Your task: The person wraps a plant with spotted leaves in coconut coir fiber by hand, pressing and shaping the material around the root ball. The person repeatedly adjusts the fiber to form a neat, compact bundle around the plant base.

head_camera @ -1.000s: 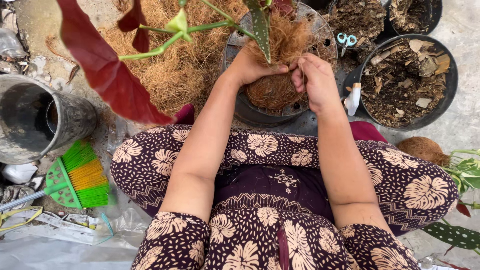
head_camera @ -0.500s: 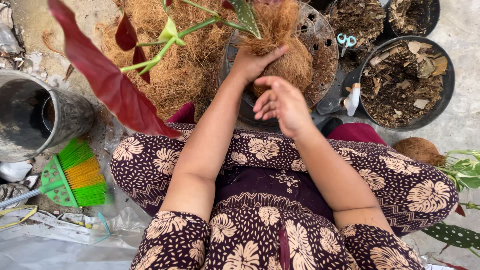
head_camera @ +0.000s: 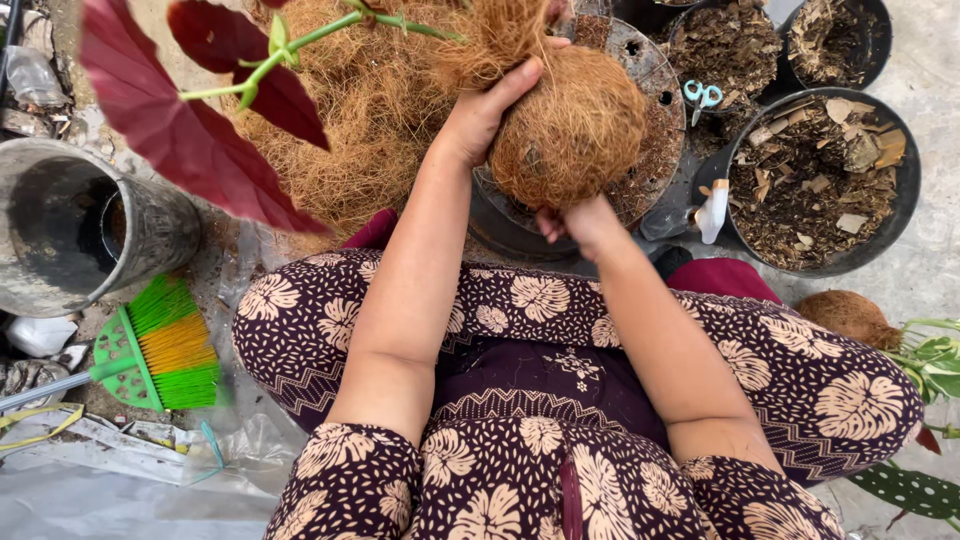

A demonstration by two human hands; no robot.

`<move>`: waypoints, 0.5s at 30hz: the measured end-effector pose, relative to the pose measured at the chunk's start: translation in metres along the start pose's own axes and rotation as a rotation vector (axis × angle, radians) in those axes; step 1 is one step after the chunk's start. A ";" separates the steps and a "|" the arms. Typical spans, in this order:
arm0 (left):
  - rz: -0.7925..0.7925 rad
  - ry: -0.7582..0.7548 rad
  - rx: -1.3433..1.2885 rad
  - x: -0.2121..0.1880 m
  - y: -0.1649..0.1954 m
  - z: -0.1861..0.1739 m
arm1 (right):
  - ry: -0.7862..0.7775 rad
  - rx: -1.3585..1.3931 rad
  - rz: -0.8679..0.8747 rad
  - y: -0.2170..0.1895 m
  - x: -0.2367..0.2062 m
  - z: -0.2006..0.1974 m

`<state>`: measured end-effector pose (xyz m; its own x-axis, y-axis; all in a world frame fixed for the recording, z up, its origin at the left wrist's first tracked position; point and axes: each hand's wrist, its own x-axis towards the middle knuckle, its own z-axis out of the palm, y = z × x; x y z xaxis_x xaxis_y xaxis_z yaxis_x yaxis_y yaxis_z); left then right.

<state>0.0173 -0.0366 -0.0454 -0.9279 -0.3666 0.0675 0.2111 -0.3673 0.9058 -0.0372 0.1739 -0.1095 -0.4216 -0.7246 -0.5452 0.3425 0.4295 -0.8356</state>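
My left hand [head_camera: 487,108] grips the top of a round ball of brown coconut fibre [head_camera: 572,125], wrapped around the base of a plant with a green stem and dark red leaves [head_camera: 190,130]. The ball is lifted above a black pot [head_camera: 655,150] that holds fibre. My right hand [head_camera: 572,222] sits under the ball's lower edge, fingers curled against it. I sit with my knees apart in patterned dark purple cloth.
A heap of loose coconut fibre [head_camera: 350,110] lies behind the plant. Black pots of dry bark chips [head_camera: 815,180] stand at right, with small blue scissors [head_camera: 703,95] on one. A grey bucket [head_camera: 80,225] and a green hand broom [head_camera: 160,345] are at left.
The fibre ball has risen out of the black pot. My right hand dropped from the ball's top to underneath it. The red leaves swung further into view.
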 end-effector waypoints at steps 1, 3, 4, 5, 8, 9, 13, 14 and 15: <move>-0.006 -0.007 0.044 -0.002 0.004 0.003 | 0.028 0.011 -0.040 -0.005 0.002 -0.008; -0.016 -0.027 0.134 -0.006 0.009 0.006 | 0.093 0.173 -0.065 -0.018 0.008 -0.021; -0.020 -0.060 0.156 -0.008 0.010 0.006 | 0.130 0.325 -0.049 -0.026 0.012 -0.031; -0.025 -0.093 0.178 -0.010 0.010 0.006 | 0.178 0.431 -0.024 -0.032 0.017 -0.036; -0.096 -0.150 0.296 -0.010 0.003 0.004 | 0.296 0.371 -0.061 -0.042 0.017 -0.065; -0.131 -0.164 0.342 -0.009 -0.001 0.003 | 0.319 0.101 -0.145 -0.041 0.010 -0.077; -0.312 -0.037 0.597 -0.004 -0.020 -0.002 | 0.379 -0.062 -0.324 -0.042 0.001 -0.103; -0.326 -0.025 0.614 -0.005 -0.023 -0.005 | 0.336 -0.066 -0.399 -0.043 -0.002 -0.106; -0.339 -0.015 0.632 -0.005 -0.025 -0.006 | 0.305 -0.056 -0.410 -0.045 -0.006 -0.106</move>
<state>0.0183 -0.0310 -0.0714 -0.9158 -0.3066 -0.2593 -0.3042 0.1081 0.9465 -0.1392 0.2161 -0.0757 -0.7406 -0.6527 -0.1599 0.0559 0.1773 -0.9826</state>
